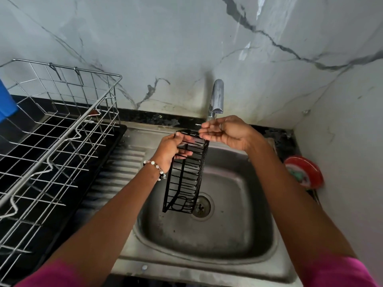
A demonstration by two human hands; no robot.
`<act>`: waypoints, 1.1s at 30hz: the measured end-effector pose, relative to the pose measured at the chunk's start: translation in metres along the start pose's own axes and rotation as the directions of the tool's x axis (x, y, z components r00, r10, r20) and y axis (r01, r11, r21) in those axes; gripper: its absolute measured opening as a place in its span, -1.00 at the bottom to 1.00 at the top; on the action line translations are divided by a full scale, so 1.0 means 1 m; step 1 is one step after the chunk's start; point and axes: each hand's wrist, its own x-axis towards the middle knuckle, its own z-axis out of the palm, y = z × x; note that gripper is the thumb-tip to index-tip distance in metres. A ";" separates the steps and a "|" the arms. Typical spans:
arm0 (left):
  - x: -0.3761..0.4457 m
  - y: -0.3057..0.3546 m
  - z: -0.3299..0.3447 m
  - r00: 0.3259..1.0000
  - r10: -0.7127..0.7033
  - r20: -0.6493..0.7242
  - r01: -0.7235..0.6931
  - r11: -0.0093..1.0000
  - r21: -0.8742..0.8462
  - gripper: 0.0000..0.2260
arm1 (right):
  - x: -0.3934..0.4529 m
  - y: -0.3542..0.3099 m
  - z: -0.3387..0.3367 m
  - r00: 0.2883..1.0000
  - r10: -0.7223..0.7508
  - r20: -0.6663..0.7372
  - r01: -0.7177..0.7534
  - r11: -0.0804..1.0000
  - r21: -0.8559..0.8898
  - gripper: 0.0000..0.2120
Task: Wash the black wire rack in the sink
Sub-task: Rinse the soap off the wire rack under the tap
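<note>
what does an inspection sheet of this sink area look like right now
surface: steel sink with ribbed drainboard, drain open, basin holds no dishes
job's things: black wire rack held on end over the basin; tap above it, no water stream visible
clutter: red tub at right of sink; blue object far left
grip: left hand grips the rack's upper part; right hand open near the rack's top
cables: nothing seen
surroundings: silver dish rack on left; marble wall behind
</note>
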 end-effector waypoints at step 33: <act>0.005 0.015 0.030 0.942 -0.322 0.090 0.325 0.946 -0.015 -0.57 | -0.009 -0.022 0.003 0.989 0.004 -0.146 -0.045 0.960 -0.276 -0.81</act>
